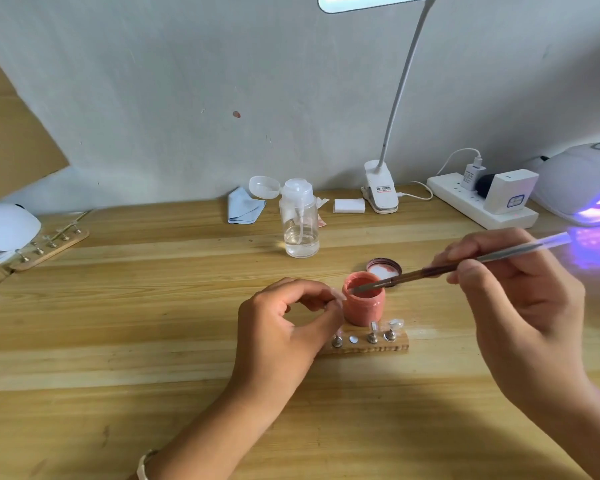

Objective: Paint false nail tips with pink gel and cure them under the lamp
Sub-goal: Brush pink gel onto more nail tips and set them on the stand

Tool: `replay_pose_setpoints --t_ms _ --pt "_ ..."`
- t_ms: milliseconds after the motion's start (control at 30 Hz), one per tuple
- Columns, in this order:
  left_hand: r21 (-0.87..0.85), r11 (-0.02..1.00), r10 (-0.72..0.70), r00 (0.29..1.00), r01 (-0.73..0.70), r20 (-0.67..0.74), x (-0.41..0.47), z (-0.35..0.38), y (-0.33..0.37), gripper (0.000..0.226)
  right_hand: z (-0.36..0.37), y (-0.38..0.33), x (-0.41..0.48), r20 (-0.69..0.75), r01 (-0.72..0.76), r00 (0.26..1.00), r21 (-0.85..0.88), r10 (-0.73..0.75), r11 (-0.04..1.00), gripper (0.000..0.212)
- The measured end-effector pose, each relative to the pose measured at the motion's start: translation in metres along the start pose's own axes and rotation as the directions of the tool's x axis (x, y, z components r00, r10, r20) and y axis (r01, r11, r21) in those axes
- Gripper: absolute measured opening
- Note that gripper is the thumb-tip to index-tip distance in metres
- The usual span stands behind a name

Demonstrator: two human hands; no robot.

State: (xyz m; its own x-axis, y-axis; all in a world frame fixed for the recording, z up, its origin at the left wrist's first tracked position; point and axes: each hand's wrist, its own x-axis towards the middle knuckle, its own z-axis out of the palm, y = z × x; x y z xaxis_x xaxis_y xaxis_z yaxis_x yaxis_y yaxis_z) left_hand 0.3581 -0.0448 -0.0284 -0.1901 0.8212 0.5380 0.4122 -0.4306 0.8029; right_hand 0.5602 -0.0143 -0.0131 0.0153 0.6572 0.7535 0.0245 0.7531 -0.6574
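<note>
- Head view: wooden table (118, 341) spans the frame, with a white wall behind it.
- Curing lamp (575, 181) sits at the table's far right edge, lit, with a violet glow at its mouth.
- Clip desk lamp (380, 192) stands at the back, near a power strip (478, 206).
- Right hand (520, 306) is raised right of centre, fingers curled round the brush (430, 270) in a pen grip. The bristle end is in the mouth of the pink gel jar (363, 304).
- Left hand (284, 334) is just left of the jar. Thumb and forefinger pinch a small clear held tip (338, 295); its detail is too small to tell.
- Pump bottle (300, 223), with clear liquid low inside, stands behind the jar.
- The jar is open and upright at table centre, just behind the wooden stand (368, 342).
- Jar lid (384, 266) lies upturned just behind the jar.
- The stand carries metal pegs, and clear nail tips (395, 323) sit on the right-hand ones.
</note>
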Motion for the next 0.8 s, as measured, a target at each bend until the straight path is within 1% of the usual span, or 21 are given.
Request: replay_pose_setpoints --t_ms 100,167,367,533,700,800 --pt "0.012 1.0 0.005 1.0 -0.005 0.005 -0.0003 -0.0007 -0.0015 0.016 0.0035 -0.0007 -0.001 0.037 0.014 0.999 0.019 -0.014 1.0 0.01" --pt "0.011 1.0 0.011 1.0 -0.011 0.0 0.0001 -0.0004 -0.0021 0.014 0.0035 -0.0002 -0.0015 0.049 0.01 0.999 0.025 -0.012 1.0 0.012" --pt "-0.024 0.999 0.028 1.0 -0.029 -0.005 -0.0003 0.0002 -0.0023 0.015 -0.0004 -0.0005 0.0012 -0.035 -0.024 0.999 0.035 0.025 0.999 0.007" --pt "-0.024 0.999 0.038 0.999 -0.038 -0.014 -0.0004 -0.0002 -0.0035 0.014 0.0041 -0.001 -0.0012 0.029 -0.019 0.999 0.032 0.018 0.999 0.004" --pt "-0.046 0.998 0.031 0.999 -0.031 -0.008 -0.0006 0.0 -0.0035 0.014 -0.0005 -0.0011 0.0018 -0.032 -0.039 0.999 0.043 0.04 0.998 0.005" --pt "-0.038 0.999 0.033 0.999 -0.033 -0.005 -0.0009 0.0002 -0.0045 0.016 0.003 -0.0015 0.002 -0.003 -0.033 0.999 0.058 0.033 0.998 0.005"
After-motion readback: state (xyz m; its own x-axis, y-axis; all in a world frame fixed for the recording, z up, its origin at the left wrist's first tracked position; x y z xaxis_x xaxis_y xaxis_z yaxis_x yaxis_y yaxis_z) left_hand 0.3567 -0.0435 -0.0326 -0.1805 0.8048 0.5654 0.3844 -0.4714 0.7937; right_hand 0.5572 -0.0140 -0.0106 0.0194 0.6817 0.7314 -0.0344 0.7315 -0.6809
